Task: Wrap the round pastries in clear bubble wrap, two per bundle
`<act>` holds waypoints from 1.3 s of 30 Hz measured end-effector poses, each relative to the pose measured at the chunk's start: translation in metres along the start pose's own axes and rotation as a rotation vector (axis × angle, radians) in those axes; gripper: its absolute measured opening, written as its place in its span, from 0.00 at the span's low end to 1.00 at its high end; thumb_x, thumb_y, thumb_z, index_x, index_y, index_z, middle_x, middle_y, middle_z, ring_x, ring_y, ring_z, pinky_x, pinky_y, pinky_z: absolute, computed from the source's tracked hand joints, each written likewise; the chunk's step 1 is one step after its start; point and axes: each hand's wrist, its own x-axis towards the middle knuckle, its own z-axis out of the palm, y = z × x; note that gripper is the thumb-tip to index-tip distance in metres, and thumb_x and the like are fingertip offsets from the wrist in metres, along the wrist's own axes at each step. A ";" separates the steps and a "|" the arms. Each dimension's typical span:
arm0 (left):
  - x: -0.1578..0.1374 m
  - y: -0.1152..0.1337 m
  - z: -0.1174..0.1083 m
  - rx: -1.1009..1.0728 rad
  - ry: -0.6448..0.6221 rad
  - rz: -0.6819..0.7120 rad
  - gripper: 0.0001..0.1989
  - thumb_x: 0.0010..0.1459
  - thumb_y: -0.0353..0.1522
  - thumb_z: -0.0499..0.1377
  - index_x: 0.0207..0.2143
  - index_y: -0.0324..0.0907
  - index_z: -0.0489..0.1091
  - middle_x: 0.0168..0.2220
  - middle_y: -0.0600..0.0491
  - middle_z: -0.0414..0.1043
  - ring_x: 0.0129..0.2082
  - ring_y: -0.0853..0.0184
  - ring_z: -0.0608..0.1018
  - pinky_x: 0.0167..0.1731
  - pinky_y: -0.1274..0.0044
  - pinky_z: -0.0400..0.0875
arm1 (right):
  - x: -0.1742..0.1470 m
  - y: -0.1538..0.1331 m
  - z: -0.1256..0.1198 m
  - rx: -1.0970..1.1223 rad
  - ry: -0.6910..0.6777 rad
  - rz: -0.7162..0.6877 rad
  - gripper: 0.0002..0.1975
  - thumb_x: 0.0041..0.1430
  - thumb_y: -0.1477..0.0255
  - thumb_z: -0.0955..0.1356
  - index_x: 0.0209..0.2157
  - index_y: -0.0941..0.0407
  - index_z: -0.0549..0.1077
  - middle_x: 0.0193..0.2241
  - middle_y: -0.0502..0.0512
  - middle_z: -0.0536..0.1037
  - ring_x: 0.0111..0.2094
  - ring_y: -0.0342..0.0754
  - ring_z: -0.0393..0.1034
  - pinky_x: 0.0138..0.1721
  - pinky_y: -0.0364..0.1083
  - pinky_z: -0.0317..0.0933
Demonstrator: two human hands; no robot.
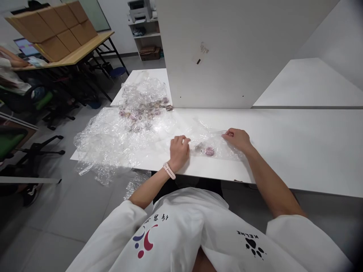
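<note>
Right at the fingertips: pinching the loose, clear, crinkled plastic film (224, 149) between drawn-together thumb and fingers of the right hand (239, 140), just beyond and to the right of the small, round, purple-pink piece (210, 151). Over on that round piece's left, bending the fingers of the left hand (179, 154) down towards the film; cannot tell whether gripping or only resting. Close call on distance: sitting leftward and bodyward of the right fingertips, rightward and slightly bodyward of the left, and looking a touch nearer the right. Showing no clear long axis on the round piece; stretching side to side past it, the film.

Counting up: two hands, one round piece, one small, greyish, blurred piece (199, 147) just left of it, one pale pink wristband (169, 170) further left. Beyond that, one big heap of clear, shiny, crumpled plastic wrap (102, 138), holding small purple and brown pieces (138, 115) too tangled to number. Spreading well right of the round piece, the flat white tabletop (297, 147). Straight behind it, one upright white panel (227, 75) with one small printed label (202, 53). Far beyond and left, one round blue stool (117, 71), one wooden-topped table (98, 40) bearing stacked brown cardboard boxes (62, 30), one seated person (17, 85).
</note>
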 end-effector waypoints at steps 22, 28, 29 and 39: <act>0.029 -0.012 0.029 -0.413 -0.277 0.104 0.17 0.65 0.31 0.56 0.56 0.41 0.65 0.46 0.46 0.76 0.46 0.60 0.76 0.44 0.68 0.73 | -0.071 -0.025 0.042 0.063 -0.009 -0.411 0.22 0.69 0.56 0.58 0.54 0.49 0.74 0.51 0.55 0.78 0.53 0.54 0.69 0.54 0.57 0.62; 0.042 -0.023 0.004 -0.773 -0.515 -0.153 0.15 0.64 0.41 0.57 0.40 0.39 0.74 0.32 0.50 0.77 0.29 0.68 0.76 0.28 0.77 0.68 | -0.073 -0.037 0.034 0.209 -0.083 -0.258 0.22 0.68 0.55 0.57 0.40 0.51 0.78 0.35 0.52 0.81 0.36 0.50 0.72 0.40 0.49 0.64; 0.046 -0.023 0.003 -0.767 -0.540 -0.185 0.14 0.64 0.41 0.58 0.38 0.39 0.74 0.33 0.49 0.77 0.29 0.68 0.77 0.28 0.77 0.68 | -0.070 -0.039 0.033 0.221 -0.100 -0.224 0.22 0.67 0.55 0.58 0.37 0.51 0.78 0.32 0.52 0.80 0.33 0.49 0.72 0.37 0.48 0.63; 0.015 -0.001 0.014 -0.018 -0.192 0.324 0.16 0.62 0.24 0.53 0.52 0.38 0.67 0.51 0.43 0.73 0.52 0.57 0.74 0.51 0.64 0.69 | -0.065 -0.038 0.049 0.118 0.122 -0.274 0.17 0.65 0.58 0.62 0.43 0.52 0.76 0.42 0.57 0.78 0.40 0.51 0.72 0.41 0.50 0.65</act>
